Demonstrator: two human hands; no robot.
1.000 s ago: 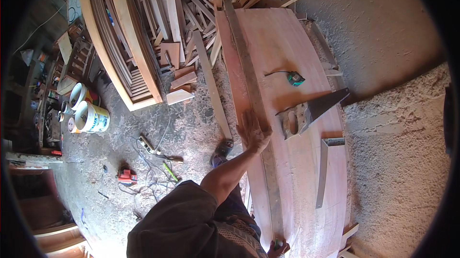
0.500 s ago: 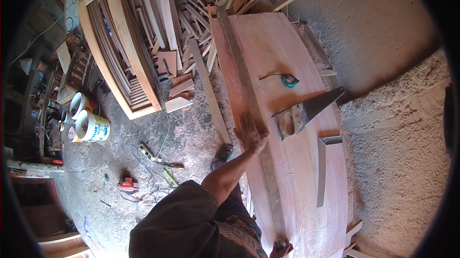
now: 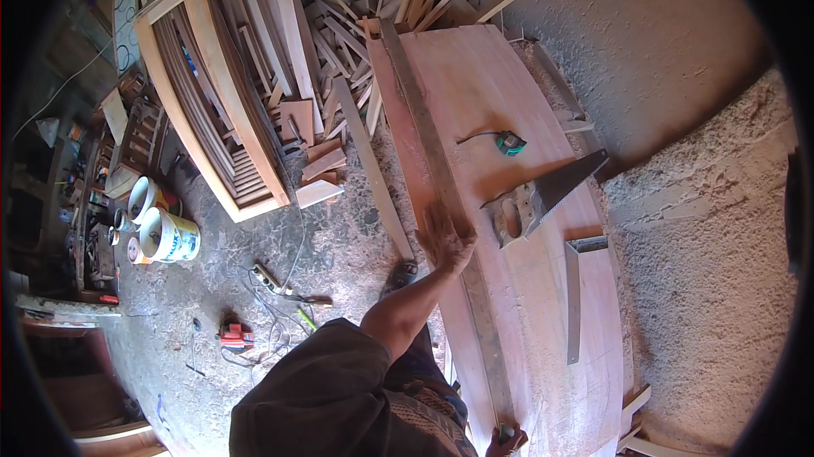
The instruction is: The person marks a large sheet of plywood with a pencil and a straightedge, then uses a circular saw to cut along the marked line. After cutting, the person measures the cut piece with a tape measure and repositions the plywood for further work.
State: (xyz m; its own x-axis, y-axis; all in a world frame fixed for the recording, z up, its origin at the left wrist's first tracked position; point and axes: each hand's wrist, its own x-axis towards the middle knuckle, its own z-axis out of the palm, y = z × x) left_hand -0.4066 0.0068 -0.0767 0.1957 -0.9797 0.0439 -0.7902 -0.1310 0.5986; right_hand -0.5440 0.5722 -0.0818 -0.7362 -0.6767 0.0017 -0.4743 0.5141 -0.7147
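Note:
My left hand [image 3: 447,241] lies flat with its fingers spread on a long, narrow brown strip [image 3: 428,135]. The strip runs lengthwise along a wide pinkish wooden panel [image 3: 543,304], near its left edge. At the bottom, beside the strip's near end, my right hand [image 3: 509,442] is closed around something small and greenish; its kind is hard to make out. A handsaw [image 3: 543,194] rests on the panel to the right of my left hand. Beyond it lies a green and black tape measure [image 3: 510,143]. A try square [image 3: 577,279] sits nearer, toward the right edge.
Wooden frames [image 3: 212,92] and a heap of offcuts [image 3: 365,50] fill the far left. Buckets [image 3: 174,236], a red power tool [image 3: 236,337] and a power strip with cables [image 3: 265,277] occupy the left floor. Sawdust [image 3: 704,270] covers the ground right of the panel.
The view has shifted slightly. My left hand stays on the strip, and my right hand stays near its bottom end. The saw, tape measure and square keep their places on the panel.

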